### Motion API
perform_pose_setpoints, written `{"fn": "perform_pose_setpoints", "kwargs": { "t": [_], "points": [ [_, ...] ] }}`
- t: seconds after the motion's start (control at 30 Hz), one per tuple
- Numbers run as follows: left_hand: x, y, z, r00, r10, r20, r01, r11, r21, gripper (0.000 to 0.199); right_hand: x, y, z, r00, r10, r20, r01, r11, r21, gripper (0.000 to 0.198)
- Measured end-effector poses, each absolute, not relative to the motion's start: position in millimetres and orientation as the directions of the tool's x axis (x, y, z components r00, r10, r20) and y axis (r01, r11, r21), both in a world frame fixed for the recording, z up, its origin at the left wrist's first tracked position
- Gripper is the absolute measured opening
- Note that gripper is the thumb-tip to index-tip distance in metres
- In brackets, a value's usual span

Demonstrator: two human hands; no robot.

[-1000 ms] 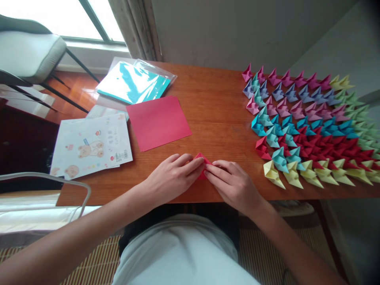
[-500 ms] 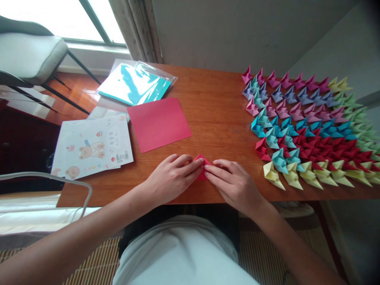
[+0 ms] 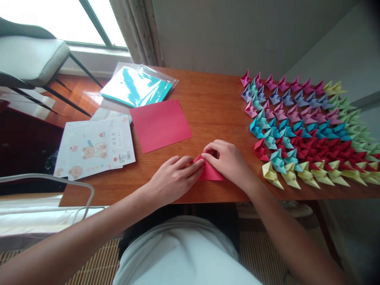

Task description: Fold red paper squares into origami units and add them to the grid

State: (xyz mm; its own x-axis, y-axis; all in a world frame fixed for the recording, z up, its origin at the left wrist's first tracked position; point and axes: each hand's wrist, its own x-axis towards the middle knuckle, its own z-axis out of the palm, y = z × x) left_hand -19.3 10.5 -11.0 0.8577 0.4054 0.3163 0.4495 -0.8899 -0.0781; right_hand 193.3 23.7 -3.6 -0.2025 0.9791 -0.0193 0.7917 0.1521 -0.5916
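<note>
A small piece of red folded paper (image 3: 212, 173) lies near the front edge of the wooden table, partly covered by my hands. My left hand (image 3: 175, 177) holds its left side, fingers close together and pressing on the paper. At the upper tip, my right hand (image 3: 227, 159) pinches the paper between thumb and index finger, the other fingers curled. The fold under my left fingers is hidden. Beyond my left hand, larger red paper sheets (image 3: 162, 126) lie flat.
Rows of colourful folded paper figures (image 3: 311, 114) cover the right side of the wooden table (image 3: 212, 103). At the left are bear-print sheets (image 3: 97, 148) and turquoise paper in a clear plastic sleeve (image 3: 139, 87). A white cable (image 3: 89, 190) loops by the left corner, with a chair (image 3: 38, 59) beyond.
My right hand has moved up and pinches the paper's upper tip, exposing more of its right side. My left hand stays nearly in place. The view has shifted slightly.
</note>
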Motion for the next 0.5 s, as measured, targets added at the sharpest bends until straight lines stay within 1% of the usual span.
{"fn": "perform_pose_setpoints", "kwargs": {
  "t": [0.27, 0.5],
  "points": [
    [-19.9, 9.3, -10.6, 0.859, 0.405, 0.313, 0.446, -0.892, -0.069, 0.03, 197.0, 35.2, -1.8, -0.26, 0.962, -0.083, 0.791, 0.163, -0.59, 0.009],
    [-19.9, 9.3, -10.1, 0.86, 0.417, 0.294, 0.453, -0.889, -0.064, 0.031, 197.8, 36.8, 0.2, -0.285, 0.956, -0.072, 0.791, 0.192, -0.582, 0.008]
  ]
}}
